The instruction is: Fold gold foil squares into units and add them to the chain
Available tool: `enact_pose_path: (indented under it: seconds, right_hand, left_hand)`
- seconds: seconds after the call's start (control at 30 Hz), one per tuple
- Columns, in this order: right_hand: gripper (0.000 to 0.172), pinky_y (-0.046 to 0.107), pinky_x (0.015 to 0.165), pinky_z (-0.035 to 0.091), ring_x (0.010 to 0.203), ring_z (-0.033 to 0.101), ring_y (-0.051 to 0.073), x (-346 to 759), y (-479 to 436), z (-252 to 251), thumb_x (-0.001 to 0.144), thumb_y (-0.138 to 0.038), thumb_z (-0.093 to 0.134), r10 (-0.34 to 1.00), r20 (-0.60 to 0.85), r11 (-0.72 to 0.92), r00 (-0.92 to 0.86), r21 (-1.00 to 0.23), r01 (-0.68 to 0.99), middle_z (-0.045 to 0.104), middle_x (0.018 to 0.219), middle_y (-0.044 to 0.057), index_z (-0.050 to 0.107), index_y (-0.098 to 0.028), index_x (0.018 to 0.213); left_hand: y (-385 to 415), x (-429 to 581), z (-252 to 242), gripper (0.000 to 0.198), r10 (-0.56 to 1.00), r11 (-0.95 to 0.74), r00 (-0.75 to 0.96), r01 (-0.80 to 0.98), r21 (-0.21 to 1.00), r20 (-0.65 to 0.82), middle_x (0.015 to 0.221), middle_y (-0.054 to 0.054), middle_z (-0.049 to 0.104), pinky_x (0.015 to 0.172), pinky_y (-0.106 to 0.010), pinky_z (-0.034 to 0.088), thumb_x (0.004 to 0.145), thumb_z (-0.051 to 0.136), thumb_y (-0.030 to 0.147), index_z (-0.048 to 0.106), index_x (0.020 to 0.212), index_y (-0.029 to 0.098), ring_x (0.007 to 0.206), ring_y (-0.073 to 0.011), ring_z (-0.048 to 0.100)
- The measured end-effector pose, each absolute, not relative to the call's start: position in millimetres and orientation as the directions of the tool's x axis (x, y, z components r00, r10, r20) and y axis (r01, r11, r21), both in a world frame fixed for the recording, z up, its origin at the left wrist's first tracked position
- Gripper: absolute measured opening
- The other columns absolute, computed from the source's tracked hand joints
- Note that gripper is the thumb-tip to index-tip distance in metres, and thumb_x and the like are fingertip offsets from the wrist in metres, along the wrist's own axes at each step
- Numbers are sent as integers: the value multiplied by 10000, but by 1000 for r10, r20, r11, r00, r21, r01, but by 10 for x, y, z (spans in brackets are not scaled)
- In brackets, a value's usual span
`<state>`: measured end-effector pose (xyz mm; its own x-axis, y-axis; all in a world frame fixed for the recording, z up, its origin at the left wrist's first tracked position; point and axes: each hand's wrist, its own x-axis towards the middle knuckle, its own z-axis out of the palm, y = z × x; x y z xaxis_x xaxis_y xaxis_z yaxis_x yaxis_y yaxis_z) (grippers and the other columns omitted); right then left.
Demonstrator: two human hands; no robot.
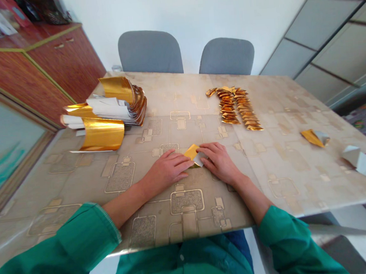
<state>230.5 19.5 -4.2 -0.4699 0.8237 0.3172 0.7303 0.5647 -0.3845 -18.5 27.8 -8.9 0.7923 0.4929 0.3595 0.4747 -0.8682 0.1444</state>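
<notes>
A small piece of gold paper [191,152] with a white back lies on the table in front of me, partly folded so that some of its white side shows. My left hand [172,168] rests low on the table with its fingertips on the paper's left edge. From the other side, my right hand [220,161] presses the paper's right part with bent fingers and thumb. Farther back, two rows of small folded gold pieces [244,109] lie on the table, beyond my right hand.
Curled gold sheets [105,132] and a thick stack of white-backed sheets [114,106] stand at the left back of the patterned table [164,223]. Crumpled paper scraps [313,138] lie to the right. Two grey chairs [151,51] face me, beside a wooden cabinet [66,61].
</notes>
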Motion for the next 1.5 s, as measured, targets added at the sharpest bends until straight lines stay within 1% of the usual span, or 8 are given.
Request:
enact_pose_path:
  seconds: [0.17,0.37,0.67,0.83,1.03,1.13,1.33,1.5]
  right_hand:
    - [202,408,873,396,1019,555,239,2268,158,1,976,-280,533,847,266,531,-460,-395,750,660,1098,73,632,-237,1146]
    - [193,393,844,418,972,565,228,2298,164,-18,986,-291,505,843,284,537,-457,-505,676,652,1023,67,635,-248,1122]
    - [414,422,934,454,1055,562,223,2329,149,30,918,-137,453,785,334,593,-521,-650,476,629,1151,65,564,-267,1294]
    - [515,425,943,435,1093,549,228,2342,168,-14,879,-77,462,775,349,621,-527,-577,531,627,1185,70,525,-269,1353]
    - [222,366,795,427,923,545,220,2334,213,-24,903,-177,593,808,343,588,-479,-409,698,623,956,57,692,-277,1074]
    - [97,365,821,404,965,530,219,2322,191,25,931,-269,610,750,349,658,-561,-319,682,635,1030,64,707,-266,940]
    - [174,393,924,350,1002,540,202,2275,110,93,995,-245,485,639,285,769,-714,-211,604,679,1064,45,657,-242,1025]
    - [173,394,915,353,988,549,203,2264,86,116,994,-297,505,628,264,778,-732,-220,588,687,1048,46,668,-242,1007]
  left_hand:
    - [317,-178,-88,203,437,-887,772,454,80,461,1099,-53,725,918,-368,524,999,524,268,707,1007,181,1003,-193,659]
    - [314,-190,-149,263,398,-890,769,455,9,500,1077,-65,737,887,-325,565,1019,457,208,714,1012,156,966,-167,687]
    - [285,-204,-46,223,491,-868,744,466,175,453,1080,-92,723,854,-332,570,960,593,328,678,1053,144,970,-203,677]
    - [276,-192,-56,190,525,-846,716,500,188,460,1041,-85,728,847,-330,577,980,527,231,678,1045,136,935,-188,680]
    - [340,-216,-137,243,485,-869,734,464,171,475,1150,-78,721,960,-356,551,980,471,152,700,1057,162,1051,-178,675]
    - [381,-225,-122,231,483,-871,745,464,162,460,1201,-64,705,1006,-378,519,980,484,137,704,1037,175,1125,-187,641]
    - [391,-206,-54,190,497,-861,745,487,146,444,1170,-62,694,933,-359,503,990,517,178,706,1006,184,1057,-198,599]
    - [338,-193,-38,188,509,-851,745,510,124,431,1072,-66,679,885,-339,484,997,515,203,701,1007,175,1005,-199,588]
